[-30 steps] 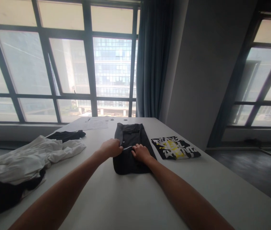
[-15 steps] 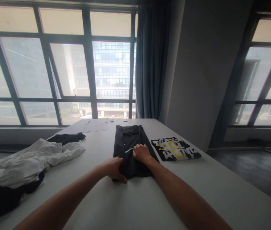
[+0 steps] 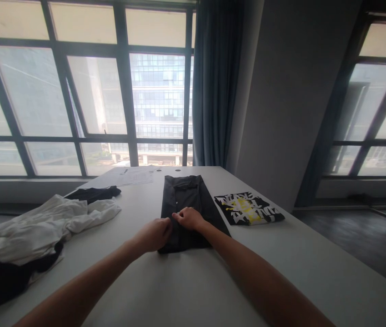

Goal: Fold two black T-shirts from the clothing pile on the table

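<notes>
A black garment point(image 3: 206, 202) lies folded into a long rectangle on the white table in front of me. Its exact kind does not show. My left hand point(image 3: 154, 234) is closed at its near left edge, fingers curled in on the fabric. On top of the garment, near its middle, my right hand point(image 3: 189, 219) has its fingers bent and drawn together on the cloth. The fingertips of both hands are partly hidden. To the right lies a folded black piece of clothing with white and yellow lettering point(image 3: 249, 209), apart from the hands.
A loose heap of white clothing point(image 3: 42, 222) with black fabric point(image 3: 5, 281) lies along the left side of the white table point(image 3: 165, 290). Behind it is a small dark cloth point(image 3: 93, 193). Paper sheets point(image 3: 133, 176) rest near the far edge, before the windows.
My left hand has gone from spread fingers on the near left edge to a closed grip slightly farther up. My right hand has shifted left across the garment, and the white strip no longer shows.
</notes>
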The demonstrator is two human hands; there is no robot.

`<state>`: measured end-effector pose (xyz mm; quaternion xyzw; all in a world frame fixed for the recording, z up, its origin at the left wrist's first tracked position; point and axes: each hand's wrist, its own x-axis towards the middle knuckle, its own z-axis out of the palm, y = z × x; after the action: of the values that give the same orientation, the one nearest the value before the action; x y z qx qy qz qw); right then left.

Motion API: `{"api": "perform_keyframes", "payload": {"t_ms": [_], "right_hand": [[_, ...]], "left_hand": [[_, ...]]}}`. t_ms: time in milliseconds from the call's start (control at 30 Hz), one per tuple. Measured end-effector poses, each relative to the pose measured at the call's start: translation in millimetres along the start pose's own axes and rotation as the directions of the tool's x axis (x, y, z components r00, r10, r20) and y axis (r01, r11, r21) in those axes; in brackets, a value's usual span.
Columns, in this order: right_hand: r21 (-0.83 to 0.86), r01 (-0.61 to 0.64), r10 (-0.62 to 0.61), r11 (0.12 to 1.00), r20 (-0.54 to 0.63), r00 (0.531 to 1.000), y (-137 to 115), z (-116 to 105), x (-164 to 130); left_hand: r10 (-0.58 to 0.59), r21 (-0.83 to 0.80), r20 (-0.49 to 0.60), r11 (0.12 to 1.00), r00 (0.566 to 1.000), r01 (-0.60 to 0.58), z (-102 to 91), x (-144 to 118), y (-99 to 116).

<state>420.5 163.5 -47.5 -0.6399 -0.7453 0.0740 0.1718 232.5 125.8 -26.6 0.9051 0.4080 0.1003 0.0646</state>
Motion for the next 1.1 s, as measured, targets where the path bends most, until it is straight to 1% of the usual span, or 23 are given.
{"api": "perform_keyframes", "payload": {"t_ms": [33,133,167,200,300,400,467,533,567,633,700,733,800,833,900,1000,1067,1100], "right_hand": [[0.007,-0.011,0.011,1.000,-0.002,1.000,-1,0,0],[0.018,-0.016,0.015,1.000,0.003,1.000,0,3,1],[0.025,-0.006,0.006,1.000,0.009,1.000,1,4,1],[0.037,0.003,-0.004,0.999,0.013,1.000,2,5,2],[0.115,-0.005,0.004,0.993,0.011,1.000,5,6,4],[0.261,-0.061,0.069,0.963,-0.020,0.997,7,7,8],[0.387,-0.108,0.121,0.916,-0.010,0.993,8,9,11],[0.511,-0.154,0.148,0.846,0.053,0.988,9,12,13],[0.565,-0.167,0.144,0.808,0.086,0.986,9,13,14],[0.649,-0.174,0.121,0.740,0.125,0.985,10,17,16],[0.709,-0.153,0.092,0.688,0.124,0.988,10,20,17],[0.731,-0.140,0.081,0.667,0.116,0.990,11,21,18],[0.754,-0.113,0.073,0.647,0.085,0.994,12,21,19],[0.754,-0.095,0.080,0.650,0.056,0.995,13,19,19],[0.723,-0.049,0.106,0.689,-0.033,0.994,14,14,19],[0.614,0.025,0.115,0.789,-0.189,0.975,14,5,18],[0.511,0.053,0.095,0.858,-0.259,0.961,16,0,16],[0.456,0.045,0.092,0.889,-0.276,0.957,17,-2,15]], "left_hand": [[0.004,0.011,0.014,1.000,1.000,-0.004,1.2,-1,1],[0.020,0.034,0.120,0.999,0.993,-0.024,4.7,-3,1],[0.023,0.033,0.130,0.999,0.991,-0.027,5.8,-3,1],[0.028,0.027,0.119,0.999,0.993,-0.031,6.7,-3,1],[0.029,-0.031,0.006,0.999,1.000,-0.029,8.0,0,-1],[0.033,-0.145,-0.114,0.988,0.993,-0.049,7.4,4,-2],[0.022,-0.224,-0.128,0.973,0.992,-0.051,6.8,6,-2],[-0.005,-0.286,-0.124,0.958,0.992,-0.031,6.8,7,0],[-0.015,-0.311,-0.141,0.950,0.990,-0.030,7.0,7,1],[-0.011,-0.347,-0.219,0.935,0.976,-0.067,7.6,7,3],[0.016,-0.368,-0.304,0.920,0.952,-0.133,8.3,7,6],[0.030,-0.374,-0.327,0.914,0.945,-0.158,8.8,6,7],[0.052,-0.376,-0.329,0.909,0.943,-0.181,10.3,5,9],[0.058,-0.372,-0.315,0.911,0.947,-0.180,11.4,4,9],[0.076,-0.347,-0.280,0.921,0.957,-0.175,14.6,3,10],[0.127,-0.290,-0.223,0.938,0.966,-0.190,19.5,1,8],[0.153,-0.236,-0.185,0.952,0.971,-0.195,21.2,-1,7],[0.159,-0.203,-0.164,0.960,0.974,-0.191,21.4,-2,6]]}}
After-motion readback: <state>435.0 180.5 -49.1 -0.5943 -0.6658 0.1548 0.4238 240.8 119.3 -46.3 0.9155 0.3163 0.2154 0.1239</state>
